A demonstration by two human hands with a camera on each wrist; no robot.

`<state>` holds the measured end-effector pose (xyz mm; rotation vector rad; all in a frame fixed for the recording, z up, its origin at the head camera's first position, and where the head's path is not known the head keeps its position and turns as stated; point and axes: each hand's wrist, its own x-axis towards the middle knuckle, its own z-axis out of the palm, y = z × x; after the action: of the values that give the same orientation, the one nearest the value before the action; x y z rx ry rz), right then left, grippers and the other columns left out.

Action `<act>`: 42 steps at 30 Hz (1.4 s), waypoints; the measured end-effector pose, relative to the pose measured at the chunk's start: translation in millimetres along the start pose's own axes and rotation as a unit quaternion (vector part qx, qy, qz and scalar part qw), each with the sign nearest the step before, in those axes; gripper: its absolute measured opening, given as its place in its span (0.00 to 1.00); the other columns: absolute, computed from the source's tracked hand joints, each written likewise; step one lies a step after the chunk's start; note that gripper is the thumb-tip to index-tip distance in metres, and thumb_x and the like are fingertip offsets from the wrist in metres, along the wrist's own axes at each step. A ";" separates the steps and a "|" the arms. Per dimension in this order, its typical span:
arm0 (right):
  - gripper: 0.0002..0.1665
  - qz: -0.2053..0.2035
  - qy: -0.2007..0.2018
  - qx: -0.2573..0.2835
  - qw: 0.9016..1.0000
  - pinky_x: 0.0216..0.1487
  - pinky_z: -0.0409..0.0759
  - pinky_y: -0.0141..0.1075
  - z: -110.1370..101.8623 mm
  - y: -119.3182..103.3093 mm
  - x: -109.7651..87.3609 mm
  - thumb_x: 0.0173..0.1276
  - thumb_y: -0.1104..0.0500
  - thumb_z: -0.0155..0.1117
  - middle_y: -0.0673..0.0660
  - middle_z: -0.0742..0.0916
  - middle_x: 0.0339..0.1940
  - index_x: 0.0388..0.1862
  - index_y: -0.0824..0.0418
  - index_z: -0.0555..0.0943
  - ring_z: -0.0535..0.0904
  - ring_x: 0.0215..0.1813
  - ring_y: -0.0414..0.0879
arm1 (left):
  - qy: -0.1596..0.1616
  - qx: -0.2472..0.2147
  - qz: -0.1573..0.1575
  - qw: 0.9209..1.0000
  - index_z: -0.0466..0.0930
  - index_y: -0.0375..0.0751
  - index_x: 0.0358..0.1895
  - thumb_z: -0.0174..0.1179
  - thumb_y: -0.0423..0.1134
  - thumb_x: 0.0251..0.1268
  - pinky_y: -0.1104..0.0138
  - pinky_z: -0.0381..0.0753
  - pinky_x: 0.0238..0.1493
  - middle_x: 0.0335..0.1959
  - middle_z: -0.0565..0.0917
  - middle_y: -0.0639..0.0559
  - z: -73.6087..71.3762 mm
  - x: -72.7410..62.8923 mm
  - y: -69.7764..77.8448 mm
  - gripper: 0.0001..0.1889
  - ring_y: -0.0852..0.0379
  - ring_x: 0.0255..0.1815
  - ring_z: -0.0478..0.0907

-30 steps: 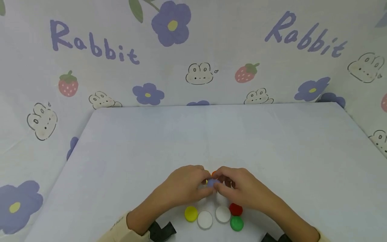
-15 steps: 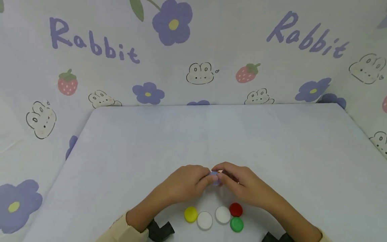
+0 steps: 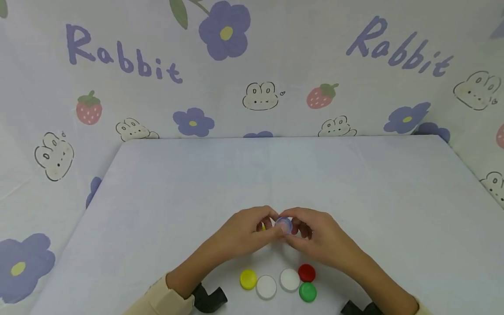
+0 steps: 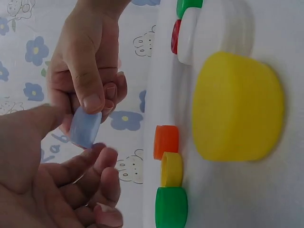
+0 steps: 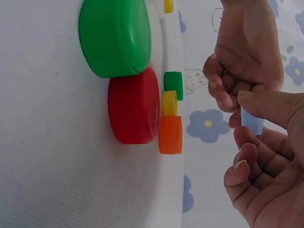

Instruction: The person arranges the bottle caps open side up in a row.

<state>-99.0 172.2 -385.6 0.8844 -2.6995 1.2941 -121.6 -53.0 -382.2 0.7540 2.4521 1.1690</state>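
Observation:
A translucent light-blue bottle cap (image 3: 284, 224) is raised off the table between both hands. My left hand (image 3: 252, 234) pinches its left side, and my right hand (image 3: 320, 236) holds the right side with thumb and fingertips. In the left wrist view the blue cap (image 4: 85, 127) stands on edge, its rim partly covered by the right thumb. The right wrist view shows the blue cap (image 5: 251, 122) partly hidden by my fingers. Beneath the hands sit an orange cap (image 4: 166, 142), a small yellow cap (image 4: 171, 169) and a green cap (image 4: 171, 207), mostly hidden in the head view.
Nearer the body lie a yellow cap (image 3: 248, 279), two white caps, one left (image 3: 266, 287) and one right (image 3: 289, 280), a red cap (image 3: 306, 273) and another green cap (image 3: 308, 292). The white table (image 3: 275, 175) meets a patterned cloth (image 3: 291, 52) behind.
The blue cap has come up and slightly away from the body, and now shows its round face. Both hands moved with it; the near caps stayed put.

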 end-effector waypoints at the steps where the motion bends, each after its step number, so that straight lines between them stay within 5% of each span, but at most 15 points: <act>1: 0.20 0.010 -0.003 -0.006 1.000 0.31 0.77 0.32 -1.1 -0.2 0.2 0.61 0.64 0.79 0.41 0.80 0.30 0.52 0.55 0.85 0.75 0.30 0.42 | 0.012 0.010 0.007 1.000 0.83 0.52 0.51 0.63 0.54 0.72 0.67 0.77 0.36 0.37 0.81 0.59 0.4 -0.4 1.0 0.14 0.57 0.36 0.77; 7: 0.20 0.044 -0.032 -0.033 0.998 0.31 0.76 0.31 -8.2 -2.7 1.5 0.60 0.65 0.79 0.41 0.80 0.28 0.51 0.57 0.85 0.74 0.29 0.38 | 0.073 0.098 0.058 0.991 0.85 0.47 0.51 0.71 0.44 0.65 0.67 0.78 0.44 0.43 0.83 0.53 2.5 -0.8 6.2 0.14 0.54 0.44 0.77; 12: 0.20 0.062 -0.059 -0.040 0.996 0.31 0.76 0.31 -11.6 -2.7 2.0 0.62 0.66 0.76 0.42 0.80 0.28 0.52 0.60 0.82 0.74 0.29 0.38 | 0.090 0.168 0.076 0.979 0.88 0.46 0.48 0.71 0.45 0.64 0.68 0.76 0.44 0.42 0.83 0.53 7.3 2.6 7.5 0.12 0.57 0.44 0.74; 23: 0.18 0.068 -0.083 -0.043 0.993 0.30 0.76 0.32 -17.4 1.9 1.1 0.63 0.65 0.75 0.42 0.81 0.28 0.50 0.59 0.82 0.73 0.27 0.37 | 0.056 0.228 0.062 0.970 0.89 0.46 0.45 0.72 0.45 0.63 0.73 0.71 0.38 0.40 0.80 0.55 15.1 11.9 9.4 0.11 0.58 0.40 0.69; 42: 0.16 0.084 -0.084 -0.127 0.985 0.28 0.74 0.33 -17.5 7.9 -1.0 0.60 0.68 0.72 0.43 0.81 0.26 0.48 0.59 0.82 0.71 0.26 0.37 | 0.030 0.296 0.077 0.952 0.89 0.49 0.45 0.71 0.46 0.62 0.75 0.66 0.36 0.37 0.76 0.57 27.4 34.3 13.0 0.11 0.59 0.39 0.68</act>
<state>-105.9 189.3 -379.9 0.7848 -3.0387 0.9017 -131.8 -9.2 -390.9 1.0948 2.8674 0.4825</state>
